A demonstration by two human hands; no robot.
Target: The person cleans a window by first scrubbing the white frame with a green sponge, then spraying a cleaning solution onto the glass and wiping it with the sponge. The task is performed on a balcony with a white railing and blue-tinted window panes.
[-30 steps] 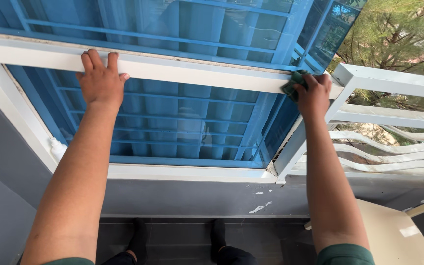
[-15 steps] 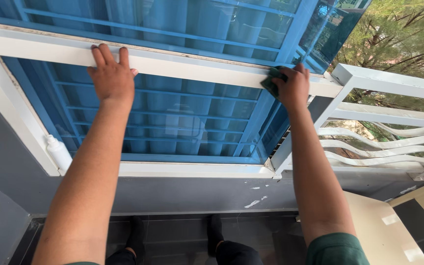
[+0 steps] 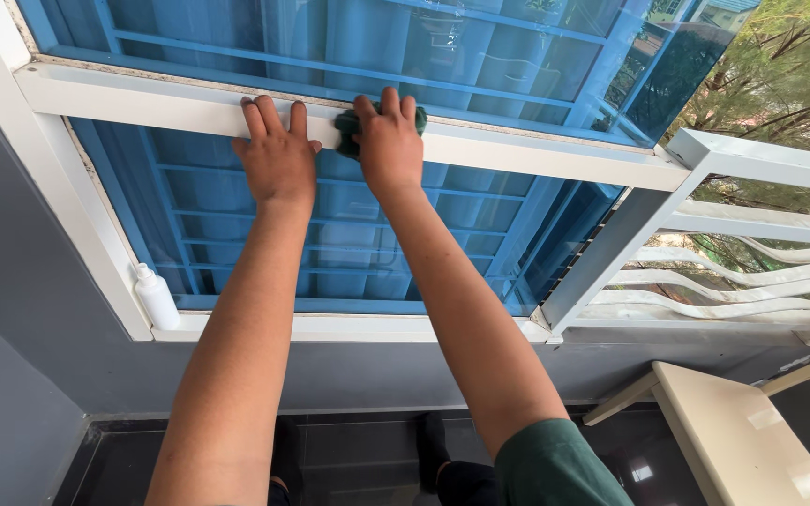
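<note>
A person is leaning toward a blue-tinted window, both arms stretching up to the white crossbar (image 3: pixel 517 150) that is dividing the upper pane from the lower. The right hand (image 3: pixel 388 145) is pressing a dark green cloth (image 3: pixel 349 131) flat against the crossbar, its fingers extended over the top edge and only loosely curled, so the cloth is being pinned under the palm rather than gripped in a fist; a fold of it is showing at the hand's left side. The left hand (image 3: pixel 277 155) is resting just beside it, open and empty, with 3 fingers lying over the crossbar and the thumb spreading toward the cloth, close to it though contact cannot be made out.

Behind the blue glass (image 3: pixel 349 234), horizontal bars are showing through. A small white bottle (image 3: pixel 156 295) is standing on the lower sill in the left corner of the white frame (image 3: pixel 67 206). To the right, a white railing (image 3: pixel 752 234) is running in front of green trees, and a pale table (image 3: pixel 733 431) is sitting below it on the dark tiled floor (image 3: pixel 358 450), where the person's dark shoes are showing.
</note>
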